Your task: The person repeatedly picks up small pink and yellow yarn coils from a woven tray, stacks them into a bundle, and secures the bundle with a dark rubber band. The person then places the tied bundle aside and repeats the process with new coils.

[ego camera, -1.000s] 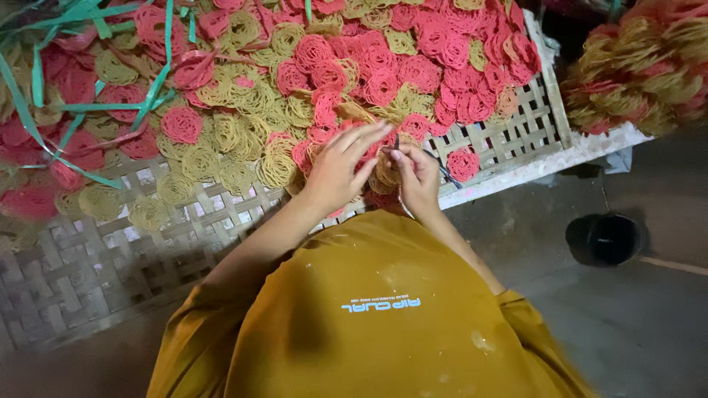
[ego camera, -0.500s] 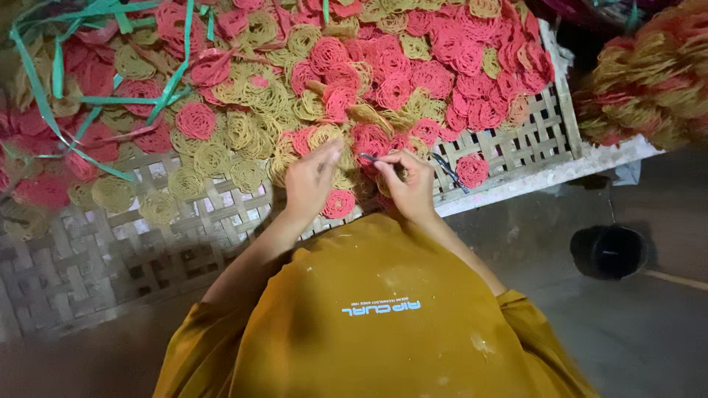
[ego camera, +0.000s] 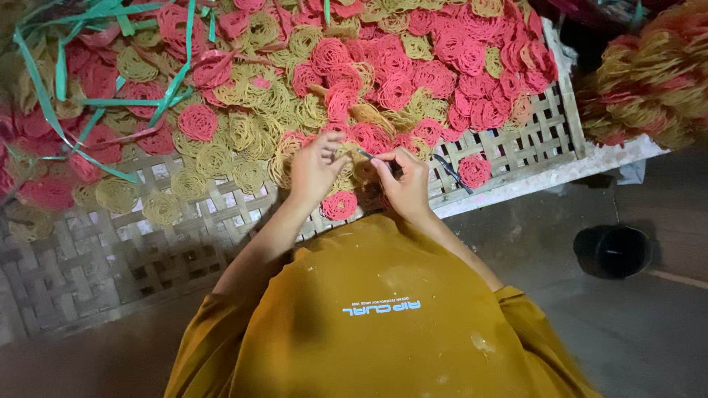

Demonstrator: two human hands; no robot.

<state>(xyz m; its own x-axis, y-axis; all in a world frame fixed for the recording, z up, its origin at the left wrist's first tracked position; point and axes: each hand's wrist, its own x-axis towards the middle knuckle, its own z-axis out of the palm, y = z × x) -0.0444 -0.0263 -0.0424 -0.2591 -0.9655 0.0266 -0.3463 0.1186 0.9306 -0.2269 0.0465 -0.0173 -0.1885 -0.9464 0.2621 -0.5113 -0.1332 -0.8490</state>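
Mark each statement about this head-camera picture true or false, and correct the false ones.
1. The round noodle nests are pink and yellow. True.
2. They lie on a metal baking sheet. False: they lie on a woven bamboo tray.
3. Green straps lie across the heap at the upper left. True.
4. The left hand rests in the person's lap. False: it is over the nests at the tray's near edge, close to the right hand.
5. A dark bucket stands on the floor to the right. True.
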